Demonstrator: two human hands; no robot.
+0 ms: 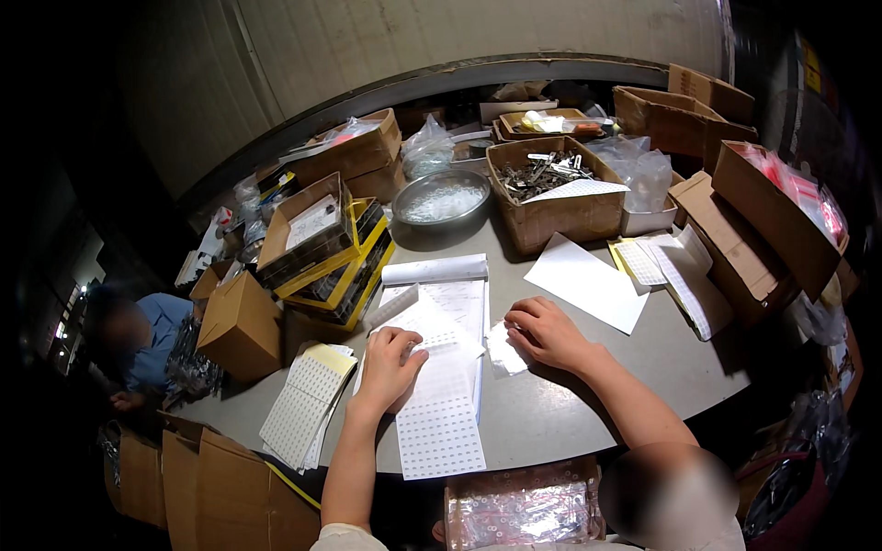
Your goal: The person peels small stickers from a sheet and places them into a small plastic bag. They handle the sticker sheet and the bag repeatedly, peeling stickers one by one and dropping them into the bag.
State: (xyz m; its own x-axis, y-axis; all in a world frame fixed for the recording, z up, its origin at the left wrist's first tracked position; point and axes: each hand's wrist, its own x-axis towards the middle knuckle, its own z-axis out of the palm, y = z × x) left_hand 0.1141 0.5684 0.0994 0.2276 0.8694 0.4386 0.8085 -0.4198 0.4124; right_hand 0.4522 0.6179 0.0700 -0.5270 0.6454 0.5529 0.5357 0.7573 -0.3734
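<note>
In the head view, a metal bowl [404, 217] and a box of metal bits [551, 223] are crowding the table [570, 418] beyond the left hand [390, 364] and right hand [544, 332]. The left is curling over a white sheet [441, 439] with tiny printed rows; the right is resting half-curled on a shiny, crinkly packet [503, 354]. Can't tell if either's actually pinching anything.

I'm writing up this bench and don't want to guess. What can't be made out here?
- Head view: the shiny packet, its right part hidden under the right hand.
- Head view: the notepad's middle, covered by the label sheet and left hand.
- Head view: the label sheet's print, too small to read.
- Head view: the pale pieces in the metal bowl, too small to identify.
</note>
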